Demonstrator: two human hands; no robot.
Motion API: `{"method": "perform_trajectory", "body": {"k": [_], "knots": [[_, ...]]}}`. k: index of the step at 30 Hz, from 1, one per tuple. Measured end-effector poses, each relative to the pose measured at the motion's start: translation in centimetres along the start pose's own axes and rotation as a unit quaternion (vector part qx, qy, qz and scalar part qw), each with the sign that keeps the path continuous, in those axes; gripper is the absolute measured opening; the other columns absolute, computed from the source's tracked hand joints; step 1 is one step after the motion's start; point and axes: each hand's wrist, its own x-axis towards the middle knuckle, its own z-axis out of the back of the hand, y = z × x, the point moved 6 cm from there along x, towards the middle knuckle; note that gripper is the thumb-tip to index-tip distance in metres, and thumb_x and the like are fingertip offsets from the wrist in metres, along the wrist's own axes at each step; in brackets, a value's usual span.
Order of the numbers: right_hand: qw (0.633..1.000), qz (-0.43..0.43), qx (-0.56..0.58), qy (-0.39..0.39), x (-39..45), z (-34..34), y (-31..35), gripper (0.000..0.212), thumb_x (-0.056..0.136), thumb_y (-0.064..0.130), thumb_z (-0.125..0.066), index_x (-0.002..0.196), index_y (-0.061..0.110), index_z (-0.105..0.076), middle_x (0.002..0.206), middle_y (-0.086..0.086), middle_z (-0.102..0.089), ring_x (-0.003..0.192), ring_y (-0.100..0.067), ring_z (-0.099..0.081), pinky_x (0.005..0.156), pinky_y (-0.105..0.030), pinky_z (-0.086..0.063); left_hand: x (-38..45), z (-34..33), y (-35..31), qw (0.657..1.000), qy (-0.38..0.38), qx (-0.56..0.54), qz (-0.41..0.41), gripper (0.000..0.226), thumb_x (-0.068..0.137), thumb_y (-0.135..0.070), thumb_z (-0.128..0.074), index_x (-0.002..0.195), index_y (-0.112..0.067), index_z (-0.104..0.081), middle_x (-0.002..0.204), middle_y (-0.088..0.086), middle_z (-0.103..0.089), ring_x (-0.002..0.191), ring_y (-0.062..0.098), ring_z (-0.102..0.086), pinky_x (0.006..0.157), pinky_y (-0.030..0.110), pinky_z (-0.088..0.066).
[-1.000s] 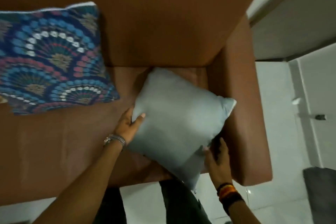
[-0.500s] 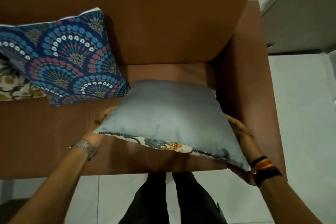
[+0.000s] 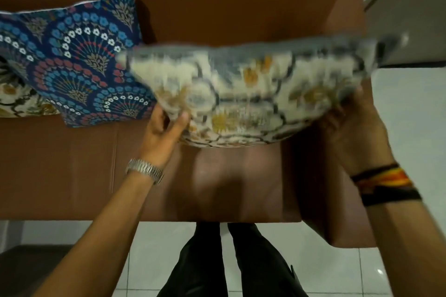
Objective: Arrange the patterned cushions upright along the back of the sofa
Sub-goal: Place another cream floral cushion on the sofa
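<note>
Now floral cushion flipped — patterned face up, lifted.

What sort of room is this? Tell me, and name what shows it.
Probably a living room in a home: a brown sofa with patterned cushions on it, standing on a white tiled floor.

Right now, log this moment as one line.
left hand + right hand: gripping floral cushion | lifted above sofa seat | blue fan-pattern cushion: against backrest
</note>
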Motion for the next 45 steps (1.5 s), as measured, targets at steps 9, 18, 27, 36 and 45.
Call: {"method": "perform_trajectory", "body": {"k": [9, 18, 27, 36, 45], "knots": [[0.979, -0.015, -0.201, -0.005, 9.3, -2.0, -1.5, 0.058, 0.106, 0.032, -0.070, 0.160, 0.021, -0.050, 0.151, 0.000, -0.064, 0.134, -0.016, -0.064, 0.114, -0.037, -0.056, 8.3, -4.5, 1.1, 0.993, -0.008, -0.086, 0.084, 0.104, 0.083, -0.066, -0.080, 0.166, -0.031, -0.029, 0.152, -0.008, -0.053, 0.136, 0.015, -0.057, 0.122, 0.043, -0.046], [0.978, -0.046, -0.204, -0.008, 10.1, -3.1, -3.8, 0.069, 0.097, 0.042, -0.079, 0.158, 0.024, -0.051, 0.149, 0.005, -0.066, 0.129, -0.014, -0.068, 0.110, -0.035, -0.059, 11.0, -4.5, 3.4, 0.991, 0.002, -0.096, 0.096, 0.129, 0.050, -0.080, -0.094, 0.161, -0.040, -0.042, 0.152, -0.013, -0.064, 0.137, 0.017, -0.064, 0.116, 0.053, -0.053], [0.974, -0.032, -0.222, -0.028, 9.5, -3.0, -2.9, 0.088, 0.096, 0.047, -0.080, 0.165, 0.018, -0.034, 0.161, 0.000, -0.054, 0.142, -0.019, -0.057, 0.123, -0.040, -0.049, 9.6, -5.2, 3.6, 0.991, -0.030, -0.106, 0.082, 0.143, 0.042, -0.078, -0.094, 0.163, -0.028, -0.036, 0.151, -0.006, -0.064, 0.137, 0.018, -0.063, 0.117, 0.050, -0.053], [0.970, 0.022, -0.241, 0.019, 7.6, -7.2, 1.8, 0.070, 0.096, 0.048, -0.079, 0.156, 0.025, -0.051, 0.148, 0.013, -0.066, 0.127, 0.002, -0.065, 0.103, -0.012, -0.054, 7.5, -5.0, 3.7, 0.982, -0.017, -0.118, 0.145, 0.134, 0.056, -0.091, -0.079, 0.168, -0.035, -0.029, 0.163, -0.003, -0.054, 0.146, 0.023, -0.056, 0.118, 0.058, -0.048], [0.875, 0.094, -0.474, 0.032, 9.6, -10.5, 7.3, 0.132, 0.071, 0.093, -0.061, 0.168, 0.010, -0.026, 0.170, -0.012, -0.043, 0.154, -0.037, -0.047, 0.126, -0.054, -0.042, 4.6, -11.2, 4.0, 0.942, 0.069, -0.231, 0.232, 0.046, 0.085, -0.084, -0.060, 0.107, -0.044, -0.066, 0.125, -0.002, -0.069, 0.124, 0.026, -0.067, 0.095, 0.054, -0.061]]}}
